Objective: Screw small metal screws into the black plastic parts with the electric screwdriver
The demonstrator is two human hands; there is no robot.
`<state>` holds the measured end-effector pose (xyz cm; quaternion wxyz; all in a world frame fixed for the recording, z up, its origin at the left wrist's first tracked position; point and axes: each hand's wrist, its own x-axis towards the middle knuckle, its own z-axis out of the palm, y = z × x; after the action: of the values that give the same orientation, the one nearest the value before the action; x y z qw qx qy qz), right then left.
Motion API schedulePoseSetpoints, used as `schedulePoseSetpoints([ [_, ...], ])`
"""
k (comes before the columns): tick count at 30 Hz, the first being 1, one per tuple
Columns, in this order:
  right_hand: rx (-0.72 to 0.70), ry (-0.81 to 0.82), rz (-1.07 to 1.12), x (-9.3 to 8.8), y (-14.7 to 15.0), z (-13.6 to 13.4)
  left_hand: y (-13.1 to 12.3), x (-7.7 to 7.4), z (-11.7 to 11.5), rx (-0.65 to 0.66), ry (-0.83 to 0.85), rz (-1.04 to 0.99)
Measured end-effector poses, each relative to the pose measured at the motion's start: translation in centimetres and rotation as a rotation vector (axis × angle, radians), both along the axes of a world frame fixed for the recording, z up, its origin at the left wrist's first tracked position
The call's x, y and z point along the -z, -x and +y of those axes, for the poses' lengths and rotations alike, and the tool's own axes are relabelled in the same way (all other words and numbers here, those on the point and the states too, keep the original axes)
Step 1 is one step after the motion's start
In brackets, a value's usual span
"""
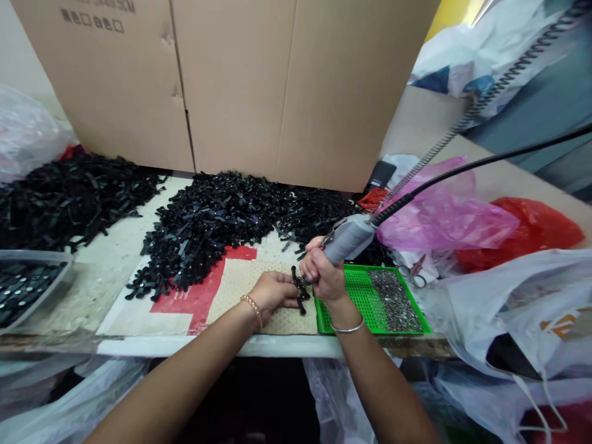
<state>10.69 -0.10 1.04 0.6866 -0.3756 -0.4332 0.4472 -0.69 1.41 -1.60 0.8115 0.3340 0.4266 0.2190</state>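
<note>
green tray point(365, 303): on table edge just R of my R wrist; holds a heap of small metal bits point(395, 299) on its R half, L half bare mesh.
clear bin point(60, 271): far L of table, holds flat black pcs point(23, 288).
R hand point(324, 274): fist clamped round grey tool point(349, 237), tip pointing down-L at the part; coiled cable + black cord run off up-R.
L hand point(272, 290): fingers curled shut, pinching black part point(300, 290), heel resting on mat.
black part: btwn both hands, on beige mat point(235, 280), touching tool tip; exact contact pt hidden by fingers.
loose stock: big pile of black pcs point(208, 216) behind mat, 2nd pile point(69, 197) further L.
other: scissors point(414, 271) just past tray's R rim; cardboard box point(231, 86) at back.
</note>
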Motion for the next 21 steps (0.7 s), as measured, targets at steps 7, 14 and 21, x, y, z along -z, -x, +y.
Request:
schedulePoseSetpoints([
  [7, 0.018, 0.108, -0.025, -2.0, 0.5, -1.4, 0.0, -1.9, -1.1, -0.029, -0.005, 0.039],
  [14, 0.382, 0.037, -0.037, -3.9, -3.4, -2.7, -0.2, -1.5, -0.2, -0.078, 0.019, 0.041],
  [21, 0.477, 0.079, -0.258, -3.2, -4.7, -5.2, 0.5, -0.6, -0.1, 0.005, 0.000, -0.097],
])
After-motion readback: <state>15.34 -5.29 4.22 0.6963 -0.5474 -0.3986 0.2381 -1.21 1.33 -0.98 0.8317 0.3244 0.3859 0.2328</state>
